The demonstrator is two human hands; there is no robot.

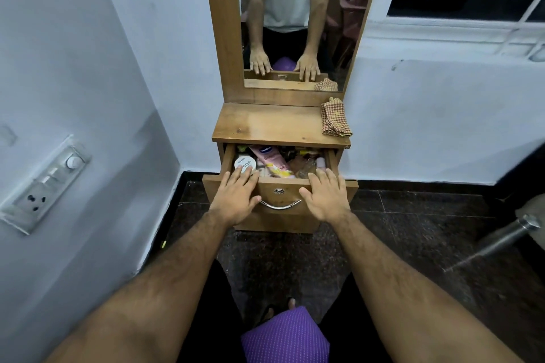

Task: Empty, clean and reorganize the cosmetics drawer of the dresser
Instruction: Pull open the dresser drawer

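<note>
Under both hands (pixel 236 197), open drawer (pixel 281 190) front

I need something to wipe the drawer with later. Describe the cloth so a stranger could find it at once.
Start at the wooden dresser below the mirror. On its top, at the back right corner, lies the cloth, crumpled, the only thing on that surface. Its red and cream check pattern sets it apart.

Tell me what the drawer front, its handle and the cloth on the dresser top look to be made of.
Drawer front: wood or wood-look laminate, going by the brown grain pattern and smooth low sheen.
Handle: polished metal, probably chromed, with bright silvery highlights.
Cloth: woven fabric, likely cotton, showing a red and beige check and soft matte folds.
</note>
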